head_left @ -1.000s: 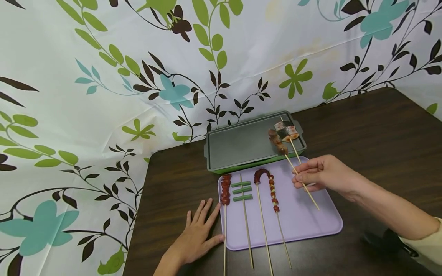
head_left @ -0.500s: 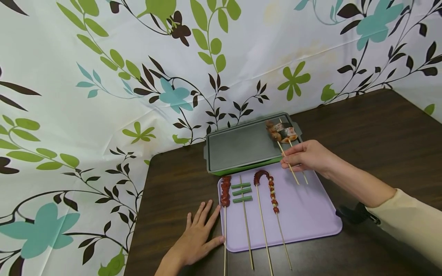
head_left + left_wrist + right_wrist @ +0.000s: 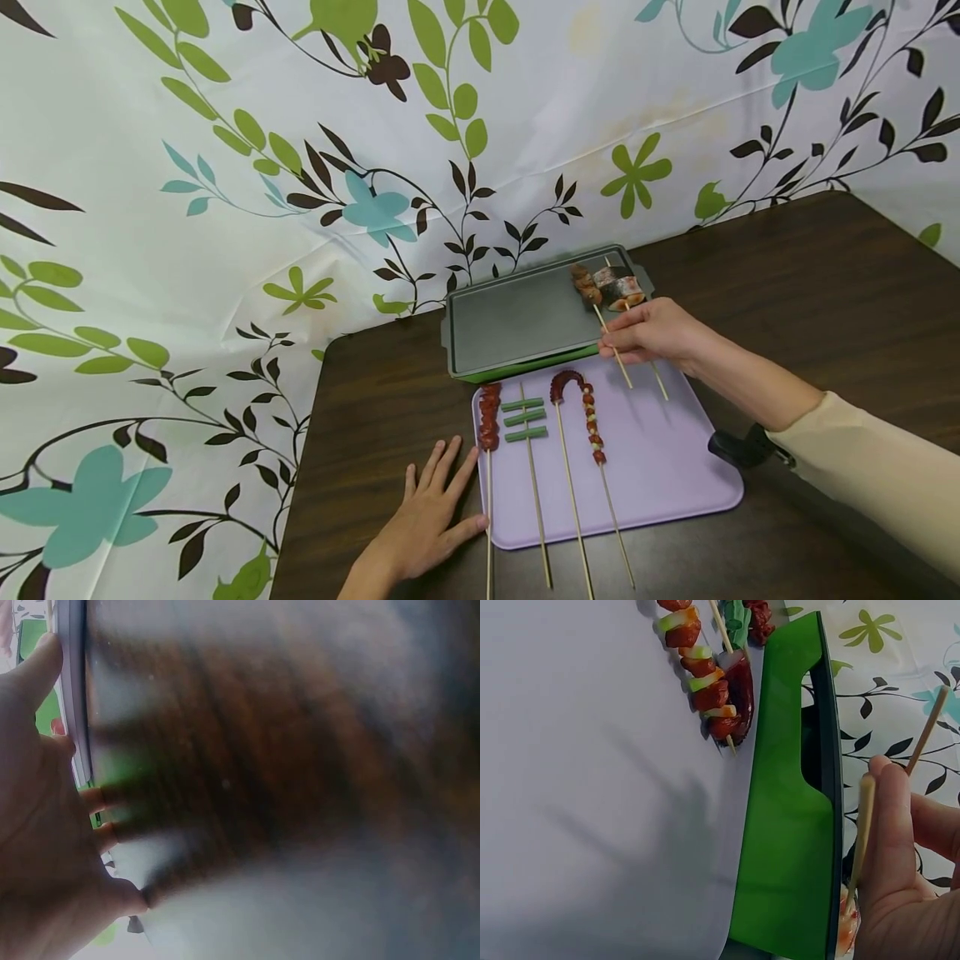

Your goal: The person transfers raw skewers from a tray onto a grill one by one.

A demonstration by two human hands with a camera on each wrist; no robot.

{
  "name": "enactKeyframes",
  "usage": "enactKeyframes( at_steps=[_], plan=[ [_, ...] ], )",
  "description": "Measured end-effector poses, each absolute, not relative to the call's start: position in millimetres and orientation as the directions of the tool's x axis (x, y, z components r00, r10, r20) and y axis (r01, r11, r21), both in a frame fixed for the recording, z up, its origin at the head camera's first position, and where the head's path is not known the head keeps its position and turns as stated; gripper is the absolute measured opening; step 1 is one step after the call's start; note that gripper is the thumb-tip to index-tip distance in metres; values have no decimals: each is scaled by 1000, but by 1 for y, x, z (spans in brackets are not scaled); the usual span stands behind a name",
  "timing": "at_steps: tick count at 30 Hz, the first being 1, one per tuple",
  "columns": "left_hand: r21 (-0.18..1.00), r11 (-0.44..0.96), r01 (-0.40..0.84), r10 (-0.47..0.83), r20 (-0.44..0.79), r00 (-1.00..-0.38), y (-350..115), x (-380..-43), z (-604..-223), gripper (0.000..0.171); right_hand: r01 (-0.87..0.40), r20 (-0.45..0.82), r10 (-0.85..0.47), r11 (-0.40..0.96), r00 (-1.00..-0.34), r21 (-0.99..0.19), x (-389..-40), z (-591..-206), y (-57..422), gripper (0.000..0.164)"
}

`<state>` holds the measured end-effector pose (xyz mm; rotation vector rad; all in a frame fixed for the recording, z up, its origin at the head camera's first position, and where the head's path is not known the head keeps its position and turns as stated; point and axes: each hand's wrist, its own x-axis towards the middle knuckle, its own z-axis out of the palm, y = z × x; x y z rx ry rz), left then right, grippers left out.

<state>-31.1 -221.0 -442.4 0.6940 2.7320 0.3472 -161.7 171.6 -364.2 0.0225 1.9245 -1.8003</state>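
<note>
My right hand [image 3: 651,332] pinches the stick of a brown meat skewer [image 3: 587,286], whose meat is over the right end of a grey grill plate [image 3: 517,321]. Beside it is a dark-skinned fish-roll skewer [image 3: 619,289], also at the plate's right end; its stick passes by the same hand, and I cannot tell whether the fingers touch it. In the right wrist view two sticks stick out near the right hand [image 3: 900,847]. My left hand [image 3: 427,512] lies spread on the table, its thumb by the stick of a red-meat skewer [image 3: 489,417] at the tray's edge.
On the lilac tray [image 3: 675,483] lie a green bean skewer [image 3: 525,419], a curled tentacle skewer [image 3: 562,383] and a red-and-yellow skewer [image 3: 591,421]. The plate sits on a green grill base [image 3: 787,840]. Behind the dark table [image 3: 787,275] hangs a patterned cloth [image 3: 225,275].
My right hand has moved forward and left with the meat skewer, whose meat went from in front of the fish roll to its left. My left hand has stayed put.
</note>
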Motion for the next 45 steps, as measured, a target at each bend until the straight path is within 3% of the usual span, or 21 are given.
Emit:
enactKeyframes(
  at_steps=[22,32,45],
  plan=[
    [297,856,423,493,-225,-840,-220,-31,-442,77,387,-413,-330,143,-849,-911,-160,-364,174,48],
    [308,854,419,493,-223,-841,-220,-29,-440,77,296,-380,-321,281,-867,-913,-152,-359,173,46],
    [288,857,427,492,-213,-844,-220,-31,-443,78,217,-328,-325,333,-887,-917,-145,-358,173,45]
  ],
)
